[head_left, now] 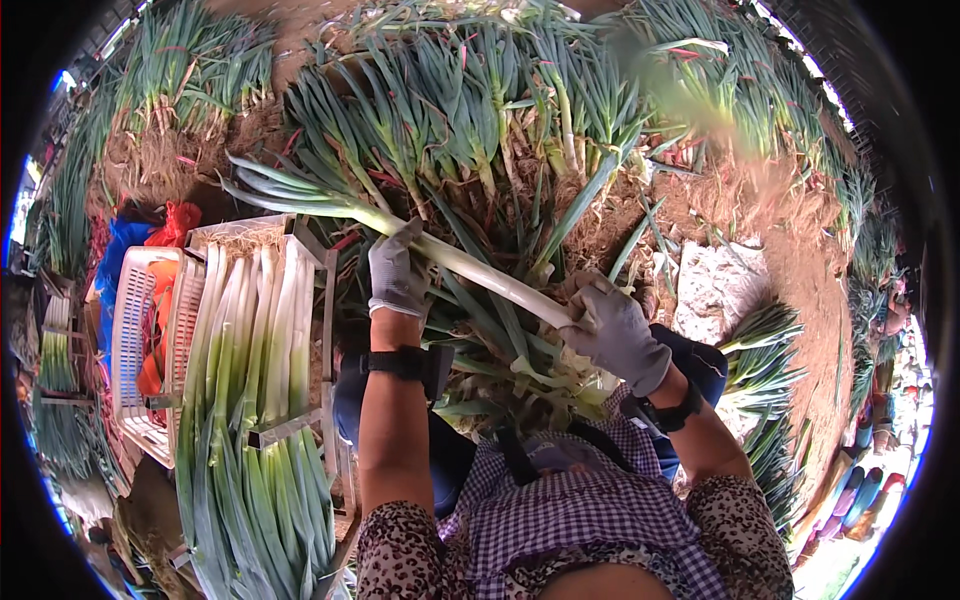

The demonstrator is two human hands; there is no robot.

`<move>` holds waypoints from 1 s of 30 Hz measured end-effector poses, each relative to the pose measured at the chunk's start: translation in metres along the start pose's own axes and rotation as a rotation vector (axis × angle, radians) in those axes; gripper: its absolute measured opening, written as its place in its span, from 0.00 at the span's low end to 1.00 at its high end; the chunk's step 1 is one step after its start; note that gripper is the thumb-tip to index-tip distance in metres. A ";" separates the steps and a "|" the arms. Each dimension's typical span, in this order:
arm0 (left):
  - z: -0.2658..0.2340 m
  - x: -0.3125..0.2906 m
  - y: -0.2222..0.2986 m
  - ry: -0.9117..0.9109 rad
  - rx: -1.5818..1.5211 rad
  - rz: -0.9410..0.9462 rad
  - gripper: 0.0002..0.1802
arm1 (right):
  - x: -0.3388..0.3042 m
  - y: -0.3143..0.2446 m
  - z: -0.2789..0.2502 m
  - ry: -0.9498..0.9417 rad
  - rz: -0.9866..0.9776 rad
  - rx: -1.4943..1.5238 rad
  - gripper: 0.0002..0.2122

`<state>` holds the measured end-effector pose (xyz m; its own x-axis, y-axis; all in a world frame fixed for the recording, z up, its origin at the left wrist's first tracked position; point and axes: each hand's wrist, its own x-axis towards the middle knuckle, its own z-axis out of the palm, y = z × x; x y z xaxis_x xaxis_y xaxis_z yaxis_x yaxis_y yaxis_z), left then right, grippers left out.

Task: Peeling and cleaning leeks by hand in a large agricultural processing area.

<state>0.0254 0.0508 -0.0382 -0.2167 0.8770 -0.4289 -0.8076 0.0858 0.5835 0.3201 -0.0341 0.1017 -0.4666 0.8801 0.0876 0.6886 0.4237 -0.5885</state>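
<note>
Grasping leek (455, 258) midway in curled left hand (400, 268), white end (556, 312) in wrapped right hand (615, 335); likely light, stiff; hold by shank (500, 284).

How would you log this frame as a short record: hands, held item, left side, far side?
Left hand: grey glove, gripping the held stalk near its leaves
Right hand: grey glove, gripping the stalk's white end
Held stalk: single, slanting between both hands, leaves pointing left
Left side: rack of stalks, roots at the far end; pale basket to its left
Far side: leafy bunches, roots toward the person
</note>
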 end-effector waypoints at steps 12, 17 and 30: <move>0.014 -0.009 -0.002 0.179 0.206 0.051 0.06 | -0.006 0.004 0.010 -0.037 0.012 0.065 0.14; 0.006 -0.004 -0.002 0.203 0.179 0.144 0.13 | -0.011 -0.024 0.001 -0.006 0.282 0.691 0.11; 0.004 0.000 -0.017 0.179 -0.010 0.160 0.16 | -0.019 -0.013 -0.019 -0.158 0.215 0.066 0.17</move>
<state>0.0412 0.0510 -0.0450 -0.4355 0.7814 -0.4469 -0.7601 -0.0533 0.6476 0.3302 -0.0524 0.1230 -0.3982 0.9016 -0.1687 0.7460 0.2114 -0.6314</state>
